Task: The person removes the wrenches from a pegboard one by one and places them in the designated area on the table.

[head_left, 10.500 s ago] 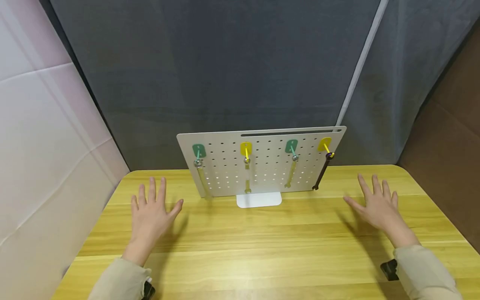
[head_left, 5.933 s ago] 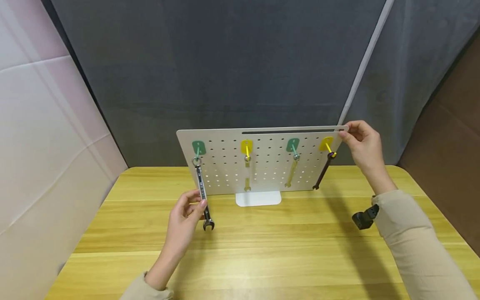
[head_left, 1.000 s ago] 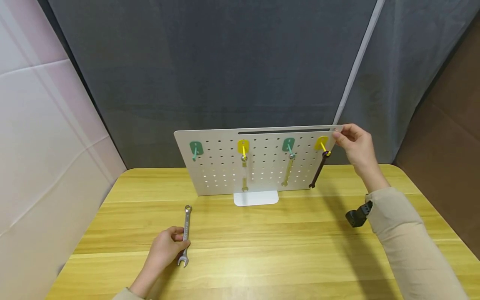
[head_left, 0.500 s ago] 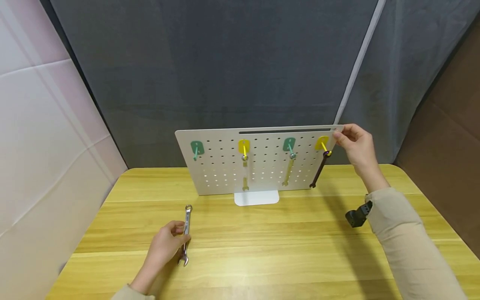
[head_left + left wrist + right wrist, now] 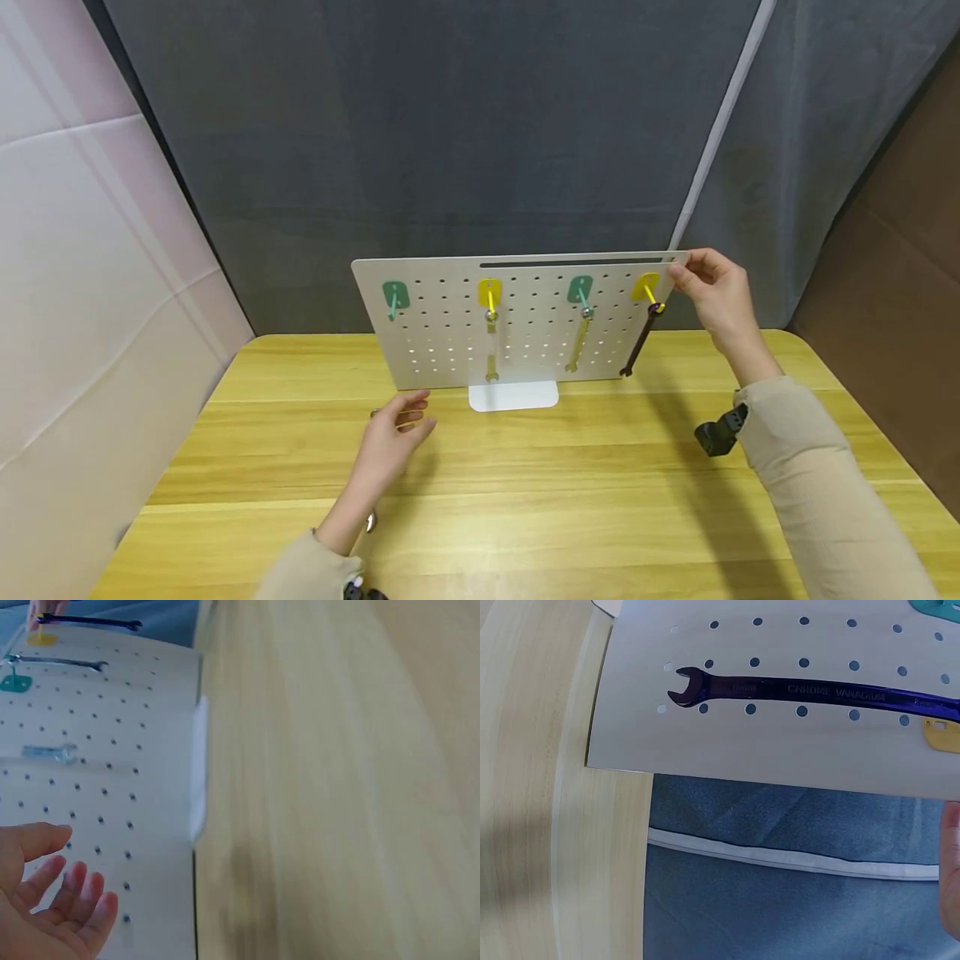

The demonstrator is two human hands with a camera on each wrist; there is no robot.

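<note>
My left hand [image 5: 390, 437], empty with fingers loosely bent, hovers in front of the white pegboard's lower left edge. Beneath it and its wrist, a silver combination wrench [image 5: 371, 522] lies on the table, only its two ends showing. My right hand [image 5: 720, 296] pinches the pegboard [image 5: 442, 333] at its upper right corner. A green hook [image 5: 395, 297] at far left is bare. One silver wrench [image 5: 492, 367] hangs from the left yellow hook, another [image 5: 577, 346] from the right green hook. A dark purple wrench [image 5: 810, 690] hangs from the right yellow hook.
The pegboard stands on a white foot [image 5: 513, 397] at the back of the wooden table [image 5: 555, 500]. Behind it hangs a dark grey cloth [image 5: 480, 150]; a white cloth [image 5: 105, 275] flanks the left and a brown panel [image 5: 892, 283] the right.
The left hand took the leftmost wrench off its green hook, laid it on the table, released it and moved up and right. The right hand went to the board's corner and stays there.
</note>
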